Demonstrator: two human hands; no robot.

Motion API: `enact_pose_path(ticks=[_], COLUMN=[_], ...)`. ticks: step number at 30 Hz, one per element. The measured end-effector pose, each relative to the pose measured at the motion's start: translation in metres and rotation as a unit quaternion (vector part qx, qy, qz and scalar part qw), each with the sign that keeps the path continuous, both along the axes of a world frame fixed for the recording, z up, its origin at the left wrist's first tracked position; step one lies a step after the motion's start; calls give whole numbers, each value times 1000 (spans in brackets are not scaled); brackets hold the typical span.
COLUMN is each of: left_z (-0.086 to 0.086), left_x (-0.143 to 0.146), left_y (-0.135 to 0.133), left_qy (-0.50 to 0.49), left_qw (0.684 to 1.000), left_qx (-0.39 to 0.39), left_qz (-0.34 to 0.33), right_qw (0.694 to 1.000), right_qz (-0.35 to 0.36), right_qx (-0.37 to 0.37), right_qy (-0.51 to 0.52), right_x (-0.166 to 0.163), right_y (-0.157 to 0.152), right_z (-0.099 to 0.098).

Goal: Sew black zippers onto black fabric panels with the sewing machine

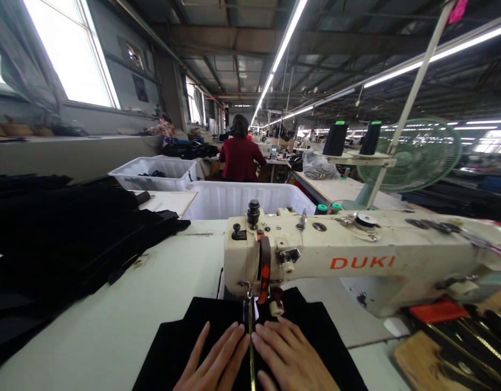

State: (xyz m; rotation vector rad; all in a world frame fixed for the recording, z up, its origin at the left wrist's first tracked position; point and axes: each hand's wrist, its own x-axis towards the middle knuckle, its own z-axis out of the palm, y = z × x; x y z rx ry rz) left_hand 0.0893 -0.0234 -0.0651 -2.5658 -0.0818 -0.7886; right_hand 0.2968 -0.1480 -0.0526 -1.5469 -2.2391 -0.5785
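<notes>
Black fabric [169,347] lies flat on the table under the head of a white sewing machine [315,255] marked DUKI. A narrow strip with a gold zipper [251,361] runs down the fabric's middle toward the needle area. My left hand [217,361] rests flat on the fabric just left of the zipper, fingers stretched forward. On the other side, my right hand [289,355] lies flat with its fingers extended close to the presser foot. Neither hand grips anything. The part of the fabric beneath the machine arm is partly hidden.
Black fabric pieces [71,244] are piled at the left. White plastic bins [250,198] stand behind the machine. More gold zippers [457,347] lie at the lower right beside a red object [437,310]. A green fan [411,155] and thread cones [335,140] stand behind. A person [240,155] sits ahead.
</notes>
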Motion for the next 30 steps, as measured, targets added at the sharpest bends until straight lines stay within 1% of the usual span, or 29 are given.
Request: enact_pose_path(ticks=[5,10,14,19,22,25,27,30], left_z=[-1,3,5,6,11,19,23,27], left_x=[0,0,2,1,2,5,6,6], left_y=[1,0,-1,0,0,0,0,-1], left_qy=[-2,1,4,1,33,67,59,46], left_qw=[1000,1000,1000,1000,999,995,994,992], left_qx=[10,2,1,-5,-22,-60,-86,-108], left_qz=[8,-5,0,0,13,40,43,44], right_qw=[1000,1000,1000,1000,999,998,998,998], right_qz=[-1,-4,-4,1,3,-13,-12,-4], right_qx=[-9,-3,4,-19,-40,-48,-39,-20], right_qy=[-1,1,1,9,15,36,49,58], right_x=[1,-1,-2,0,1,4,6,8], right_y=[0,1,0,-1,2,8,10,13], right_z=[-2,0,0,3,11,19,21,20])
